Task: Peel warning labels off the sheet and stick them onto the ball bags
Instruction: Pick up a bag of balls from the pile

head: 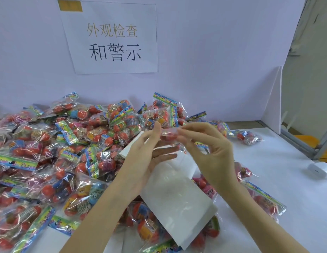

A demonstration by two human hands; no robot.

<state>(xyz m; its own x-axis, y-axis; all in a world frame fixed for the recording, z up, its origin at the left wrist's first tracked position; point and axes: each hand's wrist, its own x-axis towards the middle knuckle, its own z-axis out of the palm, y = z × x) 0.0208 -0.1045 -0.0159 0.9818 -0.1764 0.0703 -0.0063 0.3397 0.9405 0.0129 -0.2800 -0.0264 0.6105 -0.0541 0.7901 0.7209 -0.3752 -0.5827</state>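
Left hand (140, 157) holds the white label sheet (175, 194); right hand (212, 154) pinches a clear label (169, 133) above ball bags (71, 152).

Heaped ball bags (55, 152) crowd the table's (268, 179) left and centre, while bare white surface lies open at right, near a small white box (319, 169).

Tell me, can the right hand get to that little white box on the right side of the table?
Probably yes. The white box sits alone on bare table to the right, with nothing between it and the right hand. But that hand is busy pinching a clear label with the left hand, so it would likely need to let go first.
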